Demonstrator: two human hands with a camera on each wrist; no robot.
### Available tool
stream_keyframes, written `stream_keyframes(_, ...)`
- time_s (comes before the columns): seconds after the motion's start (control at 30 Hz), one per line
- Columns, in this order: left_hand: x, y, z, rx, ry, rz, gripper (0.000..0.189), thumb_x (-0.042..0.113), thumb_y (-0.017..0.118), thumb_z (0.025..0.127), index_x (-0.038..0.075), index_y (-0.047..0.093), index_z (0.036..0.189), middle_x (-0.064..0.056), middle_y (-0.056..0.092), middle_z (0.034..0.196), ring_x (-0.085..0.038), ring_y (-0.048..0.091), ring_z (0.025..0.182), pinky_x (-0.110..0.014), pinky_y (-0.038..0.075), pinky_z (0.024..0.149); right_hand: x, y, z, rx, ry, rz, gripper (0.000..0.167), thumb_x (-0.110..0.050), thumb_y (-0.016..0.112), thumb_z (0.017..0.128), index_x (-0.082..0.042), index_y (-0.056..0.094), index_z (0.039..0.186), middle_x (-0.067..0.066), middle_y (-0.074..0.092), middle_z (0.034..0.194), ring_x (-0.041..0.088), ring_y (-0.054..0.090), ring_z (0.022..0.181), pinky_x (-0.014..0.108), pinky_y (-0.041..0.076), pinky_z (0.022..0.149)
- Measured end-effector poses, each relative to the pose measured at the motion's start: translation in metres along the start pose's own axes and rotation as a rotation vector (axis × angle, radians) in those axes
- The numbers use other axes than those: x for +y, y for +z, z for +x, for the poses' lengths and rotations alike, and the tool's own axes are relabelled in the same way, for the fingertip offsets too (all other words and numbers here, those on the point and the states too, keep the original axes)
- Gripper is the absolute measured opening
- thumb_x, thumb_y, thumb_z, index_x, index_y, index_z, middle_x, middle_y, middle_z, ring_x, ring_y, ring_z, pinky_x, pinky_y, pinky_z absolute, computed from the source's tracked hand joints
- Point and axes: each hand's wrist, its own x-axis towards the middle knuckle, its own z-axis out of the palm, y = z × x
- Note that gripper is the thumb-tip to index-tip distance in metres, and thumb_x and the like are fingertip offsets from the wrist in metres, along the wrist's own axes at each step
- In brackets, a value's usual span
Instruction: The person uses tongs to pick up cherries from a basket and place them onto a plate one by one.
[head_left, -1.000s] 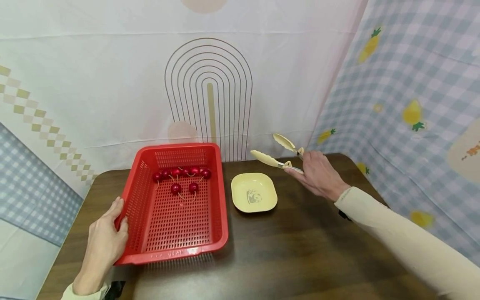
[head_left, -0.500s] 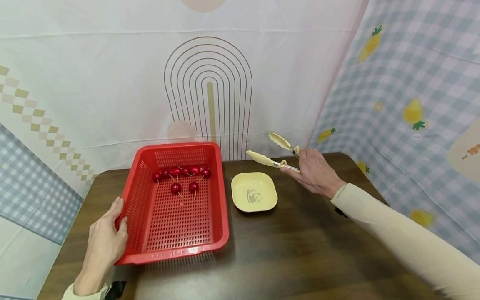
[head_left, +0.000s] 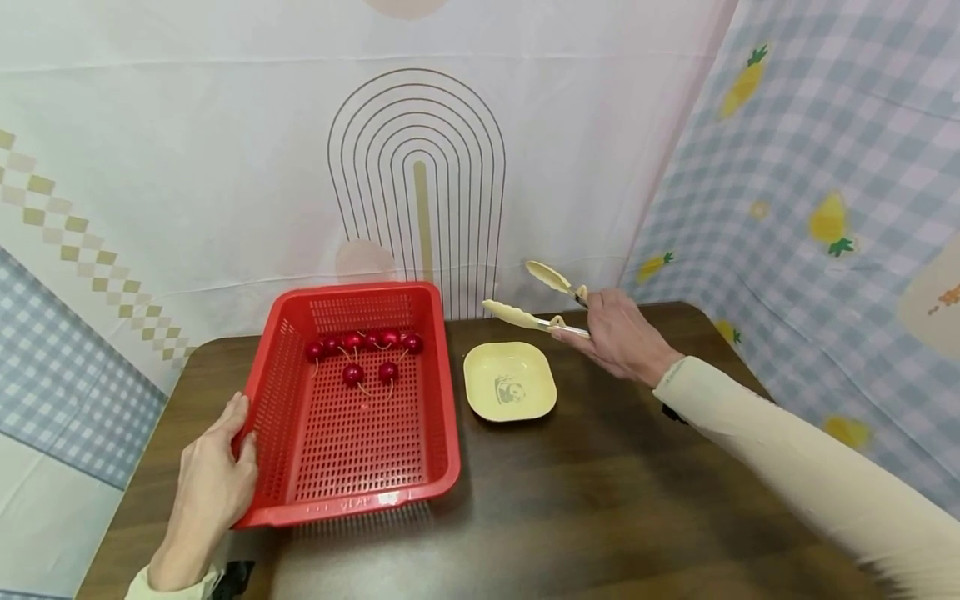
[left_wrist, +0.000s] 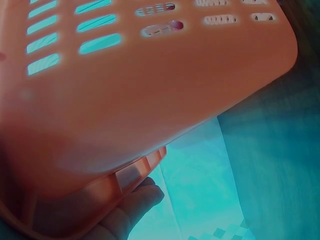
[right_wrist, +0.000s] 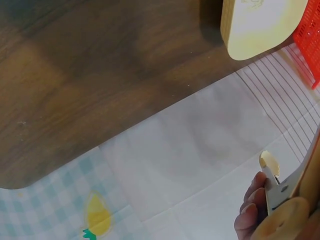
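Observation:
My left hand grips the left rim of a red plastic basket, thumb over the edge; the left wrist view shows its fingers curled under that rim. Several dark red cherries with stems lie inside, mostly along the far end. In my right hand is a pair of cream-tipped metal tongs, jaws spread apart and nothing between them. They hang above the table's far edge, up and right of a square yellow dish with a panda print. The right wrist view catches the tongs only partly.
The brown wooden table carries the basket and dish side by side. A white printed cloth hangs behind its far edge. On the right hangs a blue checked cloth with fruit prints.
The right hand has moved a little left with the spread tongs, toward the basket. The left hand, basket, cherries and dish stay nearly where they were.

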Motion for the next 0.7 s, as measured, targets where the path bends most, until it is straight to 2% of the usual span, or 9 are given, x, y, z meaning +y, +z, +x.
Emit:
stream_keyframes(0.17, 0.002, 0.000, 0.001, 0.003, 0.002, 0.001, 0.051, 0.001, 0.053, 0.099, -0.010, 0.044, 0.148, -0.027, 0.043, 0.155, -0.053, 0.046, 0.138, -0.066, 0.040, 0.107, -0.004, -0.003, 0.004, -0.011, -0.031, -0.024, 0.058, -0.051, 0.061, 0.098, 0.005, 0.053, 0.085, 0.013, 0.048, 0.074, 0.031, 0.047, 0.072, 0.043, 0.044, 0.070)
stream_keyframes(0.53, 0.001, -0.001, 0.000, -0.001, -0.006, 0.006, 0.051, 0.002, 0.052, 0.099, -0.010, 0.043, 0.148, -0.026, 0.042, 0.155, -0.052, 0.045, 0.139, -0.066, 0.039, 0.109, -0.011, -0.007, 0.015, -0.072, 0.004, 0.007, 0.066, -0.057, 0.057, 0.099, 0.008, 0.056, 0.097, 0.015, 0.053, 0.081, 0.032, 0.051, 0.076, 0.044, 0.046, 0.071)
stream_keyframes(0.7, 0.002, -0.001, 0.000, -0.002, -0.009, 0.003, 0.051, 0.002, 0.052, 0.099, -0.010, 0.043, 0.148, -0.026, 0.042, 0.156, -0.051, 0.045, 0.139, -0.065, 0.038, 0.110, -0.015, -0.006, 0.019, -0.066, -0.011, 0.004, 0.064, -0.056, 0.057, 0.099, 0.007, 0.056, 0.094, 0.015, 0.053, 0.080, 0.032, 0.051, 0.076, 0.044, 0.045, 0.072)
